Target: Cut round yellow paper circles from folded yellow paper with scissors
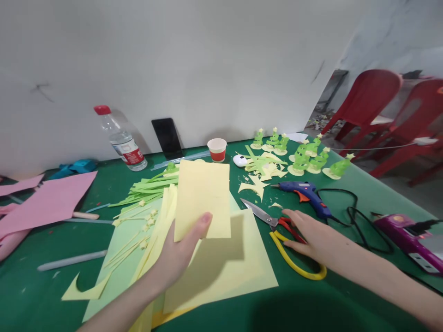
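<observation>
My left hand [185, 246] holds a pale yellow paper rectangle [204, 193] upright, the thumb across its lower front. Below it lie larger pale yellow sheets [249, 272] and a pale green sheet [121, 249]. My right hand [309, 230] is at the handles of the scissors [287, 230], its fingers and thumb around the red loop. The scissors have one red and one yellow handle, and their blades point away to the left. Light green paper strips [145, 191] and small paper stars [150, 219] lie left of my left hand.
Small green spiral trees [299, 161] stand at the back right near paper scraps [265, 163]. A blue glue gun [304, 193] and purple power strip [408, 240] lie right. A bottle [126, 145], phone [167, 138] and paper cup [217, 151] stand along the wall. Pink sheets [51, 198] lie left.
</observation>
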The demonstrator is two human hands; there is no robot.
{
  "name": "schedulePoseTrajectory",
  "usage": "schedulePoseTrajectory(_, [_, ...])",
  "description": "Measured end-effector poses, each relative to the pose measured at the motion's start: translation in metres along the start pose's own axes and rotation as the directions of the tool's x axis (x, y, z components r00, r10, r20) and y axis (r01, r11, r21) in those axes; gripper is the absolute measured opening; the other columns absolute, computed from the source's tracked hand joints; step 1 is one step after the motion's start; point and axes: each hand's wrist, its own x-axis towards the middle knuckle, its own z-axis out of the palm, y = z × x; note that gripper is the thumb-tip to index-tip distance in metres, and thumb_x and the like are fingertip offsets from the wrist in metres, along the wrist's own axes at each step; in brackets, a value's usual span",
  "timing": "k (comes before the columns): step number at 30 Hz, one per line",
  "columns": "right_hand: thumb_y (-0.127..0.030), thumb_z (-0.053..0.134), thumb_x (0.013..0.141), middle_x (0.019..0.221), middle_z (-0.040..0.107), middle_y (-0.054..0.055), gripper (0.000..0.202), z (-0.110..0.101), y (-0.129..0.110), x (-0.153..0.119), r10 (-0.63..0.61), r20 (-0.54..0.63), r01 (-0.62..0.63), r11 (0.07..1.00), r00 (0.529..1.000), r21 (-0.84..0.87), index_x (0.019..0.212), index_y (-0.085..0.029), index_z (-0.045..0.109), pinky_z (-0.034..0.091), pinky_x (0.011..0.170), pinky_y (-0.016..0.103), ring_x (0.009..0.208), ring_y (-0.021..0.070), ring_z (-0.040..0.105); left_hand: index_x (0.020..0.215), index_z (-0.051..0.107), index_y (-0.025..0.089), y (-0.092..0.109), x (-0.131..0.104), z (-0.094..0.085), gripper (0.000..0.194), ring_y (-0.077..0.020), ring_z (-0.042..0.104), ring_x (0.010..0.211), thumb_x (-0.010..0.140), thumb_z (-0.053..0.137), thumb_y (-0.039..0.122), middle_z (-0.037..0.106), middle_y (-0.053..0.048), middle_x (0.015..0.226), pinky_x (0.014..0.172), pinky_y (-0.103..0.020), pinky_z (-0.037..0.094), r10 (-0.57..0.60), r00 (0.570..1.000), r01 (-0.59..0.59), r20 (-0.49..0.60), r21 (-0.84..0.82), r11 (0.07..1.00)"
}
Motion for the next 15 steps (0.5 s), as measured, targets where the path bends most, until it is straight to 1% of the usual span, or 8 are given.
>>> schedulePoseTrajectory(1, [-0.027, 0.056, 0.066, 0.107, 0.057, 0.021, 0.052, 0.006, 0.008, -0.001, 0.014, 0.013, -0.013, 0.999, 1.000, -0.038, 0.116, -0.009, 0.050, 0.044, 0.078, 0.048, 0.088, 0.0345, 0.058, 0.093, 0.063, 0.020, -0.002, 0.002, 0.000, 0.038, -0.0273, 0.058, 0.101, 0.066, 0.060, 0.047, 0.067, -0.006, 0.101, 0.089, -0.034, 0.047, -0.010, 1.000, 0.010, -0.011, -0.004, 1.000])
schedulePoseTrajectory(3, [-0.023, 0.053, 0.069, 0.116, 0.053, 0.020, 0.056, 0.013, 0.014, -0.003, 0.026, 0.050, -0.021, 0.996, 0.998, -0.088, 0.123, -0.009, 0.046, 0.044, 0.083, 0.043, 0.094, 0.0320, 0.058, 0.086, 0.063, 0.020, -0.006, 0.005, 0.001, 0.032, -0.0279, 0.060, 0.097, 0.066, 0.061, 0.045, 0.068, -0.007, 0.096, 0.086, -0.035, 0.049, -0.009, 1.000, 0.009, -0.002, -0.009, 1.000])
schedulePoseTrajectory(6, [-0.015, 0.054, 0.065, 0.117, 0.052, 0.020, 0.067, 0.013, 0.008, 0.000, 0.068, 0.092, -0.055, 0.988, 0.993, -0.142, 0.130, -0.008, 0.038, 0.048, 0.074, 0.037, 0.089, 0.0294, 0.060, 0.076, 0.063, 0.019, -0.008, 0.008, 0.002, 0.027, -0.0267, 0.064, 0.083, 0.069, 0.057, 0.045, 0.069, -0.007, 0.083, 0.077, -0.035, 0.052, 0.024, 0.999, -0.023, 0.024, -0.019, 1.000])
schedulePoseTrajectory(8, [-0.011, 0.053, 0.061, 0.112, 0.055, 0.022, 0.074, 0.009, -0.001, 0.002, 0.124, 0.110, -0.106, 0.981, 0.986, -0.162, 0.132, -0.006, 0.035, 0.049, 0.061, 0.034, 0.077, 0.0280, 0.062, 0.081, 0.063, 0.019, -0.009, 0.008, 0.003, 0.028, -0.0253, 0.064, 0.081, 0.070, 0.057, 0.044, 0.069, -0.006, 0.082, 0.076, -0.034, 0.052, 0.041, 0.999, -0.040, 0.018, -0.034, 0.999])
schedulePoseTrajectory(10, [-0.010, 0.052, 0.060, 0.099, 0.061, 0.021, 0.074, 0.001, -0.008, 0.004, 0.174, 0.149, -0.152, 0.977, 0.973, -0.148, 0.132, -0.005, 0.037, 0.045, 0.047, 0.030, 0.061, 0.0242, 0.062, 0.084, 0.063, 0.019, -0.008, 0.006, 0.002, 0.028, -0.0250, 0.064, 0.084, 0.069, 0.058, 0.041, 0.069, -0.005, 0.085, 0.078, -0.033, 0.052, 0.048, 0.999, -0.048, 0.009, -0.054, 0.997])
schedulePoseTrajectory(11, [-0.010, 0.051, 0.060, 0.091, 0.063, 0.019, 0.072, -0.003, -0.009, 0.003, 0.186, 0.173, -0.165, 0.978, 0.967, -0.127, 0.130, -0.004, 0.039, 0.043, 0.044, 0.029, 0.056, 0.0226, 0.061, 0.082, 0.063, 0.019, -0.007, 0.005, 0.002, 0.027, -0.0254, 0.063, 0.087, 0.068, 0.059, 0.041, 0.070, -0.006, 0.087, 0.080, -0.034, 0.051, 0.052, 0.999, -0.052, 0.008, -0.067, 0.996])
schedulePoseTrajectory(13, [-0.011, 0.050, 0.059, 0.082, 0.064, 0.015, 0.064, -0.012, -0.010, 0.000, 0.181, 0.223, -0.171, 0.983, 0.958, -0.062, 0.123, -0.005, 0.047, 0.044, 0.045, 0.027, 0.056, 0.0215, 0.060, 0.078, 0.064, 0.019, -0.004, 0.002, -0.001, 0.024, -0.0271, 0.062, 0.093, 0.067, 0.059, 0.040, 0.070, -0.006, 0.088, 0.082, -0.035, 0.051, 0.060, 0.998, -0.060, -0.004, -0.111, 0.992])
schedulePoseTrajectory(15, [-0.016, 0.049, 0.063, 0.078, 0.063, 0.011, 0.053, -0.020, -0.009, -0.005, 0.152, 0.249, -0.162, 0.987, 0.956, 0.019, 0.115, -0.010, 0.054, 0.045, 0.049, 0.027, 0.058, 0.0201, 0.060, 0.078, 0.065, 0.019, 0.001, -0.002, -0.005, 0.025, -0.0282, 0.061, 0.097, 0.065, 0.060, 0.040, 0.070, -0.007, 0.092, 0.083, -0.035, 0.052, 0.058, 0.998, -0.061, -0.024, -0.174, 0.983])
